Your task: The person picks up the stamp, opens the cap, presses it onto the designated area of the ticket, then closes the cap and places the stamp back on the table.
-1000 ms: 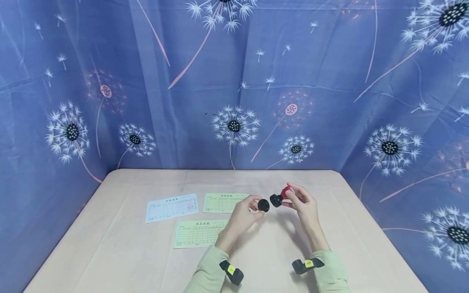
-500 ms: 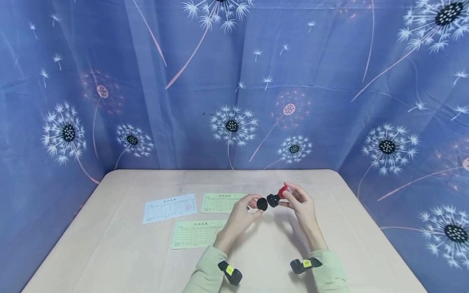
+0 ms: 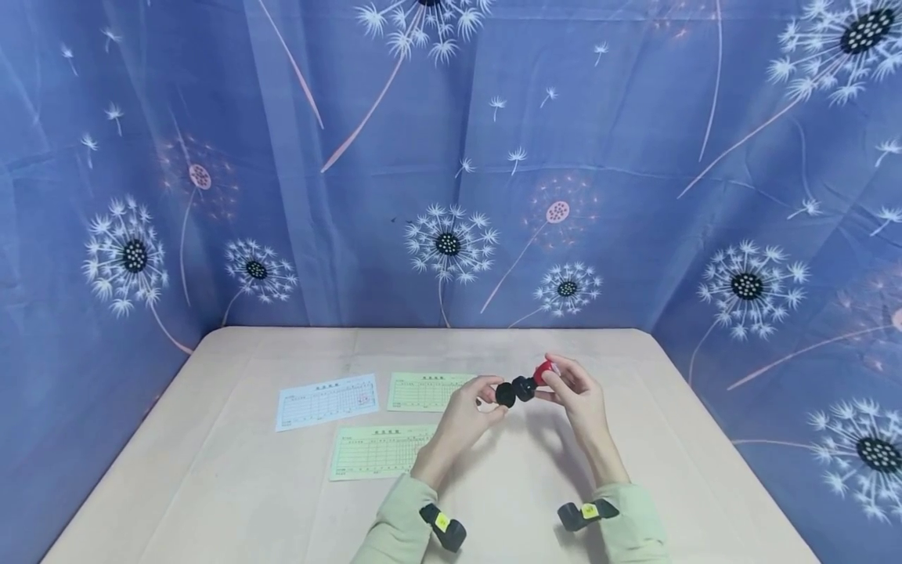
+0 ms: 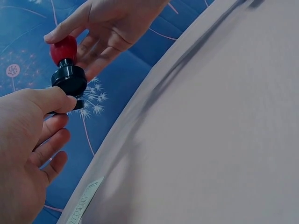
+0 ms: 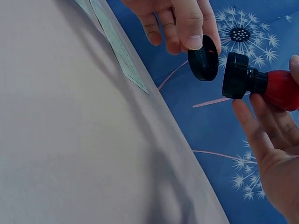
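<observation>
A stamp (image 5: 236,77) with a red rounded handle (image 5: 280,91) and a black round head is held up above the table by my right hand (image 3: 581,399), thumb and fingers on the handle. My left hand (image 3: 461,415) pinches a round black cap (image 5: 204,59) between thumb and fingers. In the right wrist view the cap's hollow side faces the stamp's head, with a narrow gap between them. From the left wrist view, my left thumb and the stamp's head hide most of the cap.
On the pale table (image 3: 239,493), left of my hands, lie a blue printed slip (image 3: 327,402) with a red mark and two green printed slips, one nearer (image 3: 377,453) and one farther (image 3: 423,392). A blue dandelion-patterned curtain (image 3: 352,258) surrounds the table.
My right hand has brought the stamp slightly left, closer to the cap, so the gap between them has narrowed. The left hand has barely moved, and the slips lie as before.
</observation>
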The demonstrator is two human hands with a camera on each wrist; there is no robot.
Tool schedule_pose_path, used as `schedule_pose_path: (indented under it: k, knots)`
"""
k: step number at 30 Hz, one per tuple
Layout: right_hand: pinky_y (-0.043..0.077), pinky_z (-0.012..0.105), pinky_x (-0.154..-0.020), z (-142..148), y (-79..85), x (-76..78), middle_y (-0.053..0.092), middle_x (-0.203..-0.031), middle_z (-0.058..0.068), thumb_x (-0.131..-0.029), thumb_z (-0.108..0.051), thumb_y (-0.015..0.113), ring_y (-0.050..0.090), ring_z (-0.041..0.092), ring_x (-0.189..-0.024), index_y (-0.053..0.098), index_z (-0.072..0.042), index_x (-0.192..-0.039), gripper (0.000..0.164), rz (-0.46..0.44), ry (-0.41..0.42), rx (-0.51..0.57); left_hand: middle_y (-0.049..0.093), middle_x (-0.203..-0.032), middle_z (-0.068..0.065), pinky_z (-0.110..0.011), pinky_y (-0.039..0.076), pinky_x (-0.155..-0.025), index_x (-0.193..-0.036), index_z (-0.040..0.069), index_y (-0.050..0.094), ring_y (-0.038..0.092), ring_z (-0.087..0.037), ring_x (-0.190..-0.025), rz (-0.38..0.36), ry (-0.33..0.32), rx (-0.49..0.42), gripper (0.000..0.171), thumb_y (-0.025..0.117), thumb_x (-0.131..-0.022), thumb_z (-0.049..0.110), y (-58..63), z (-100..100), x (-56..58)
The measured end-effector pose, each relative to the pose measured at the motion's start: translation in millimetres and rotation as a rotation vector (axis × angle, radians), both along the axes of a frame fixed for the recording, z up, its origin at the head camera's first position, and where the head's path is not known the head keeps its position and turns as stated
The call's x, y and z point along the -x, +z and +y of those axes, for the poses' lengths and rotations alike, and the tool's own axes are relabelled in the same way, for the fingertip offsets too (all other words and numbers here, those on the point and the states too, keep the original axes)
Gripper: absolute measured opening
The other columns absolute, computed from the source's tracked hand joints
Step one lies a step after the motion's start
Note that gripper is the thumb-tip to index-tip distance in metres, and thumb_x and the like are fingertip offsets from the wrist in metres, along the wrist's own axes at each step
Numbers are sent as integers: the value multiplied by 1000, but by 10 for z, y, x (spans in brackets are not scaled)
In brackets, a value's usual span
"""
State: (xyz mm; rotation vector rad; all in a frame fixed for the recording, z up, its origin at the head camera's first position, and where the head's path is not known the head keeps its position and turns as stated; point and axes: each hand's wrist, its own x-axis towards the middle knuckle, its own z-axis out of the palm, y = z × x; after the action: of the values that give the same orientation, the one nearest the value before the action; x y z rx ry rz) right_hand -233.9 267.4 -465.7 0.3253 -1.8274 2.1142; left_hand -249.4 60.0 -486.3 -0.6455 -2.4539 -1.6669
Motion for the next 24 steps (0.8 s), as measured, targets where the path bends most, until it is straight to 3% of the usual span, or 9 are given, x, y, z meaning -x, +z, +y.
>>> schedule_pose_path:
  k: [12,24]
  knots:
    - [62,39,-75,-63,-29,18,73,-99,2,-95,3,62,71,12,-90,49,20,-129,40,-4,-6,-2,67,-94,1,-34,51,-88,-126,14,65,62,-15,-92,-1,2,24,46,80,-83,19,-8,0,-6]
    - [62,39,-77,-124,18,-15,73,-100,1,-95,0,63,71,12,-91,53,16,-129,39,-15,-5,-29,68,-117,-2,-32,53,-91,-123,13,66,63,-19,-108,31,-11,-2,44,79,-85,30,2,-11,-15]
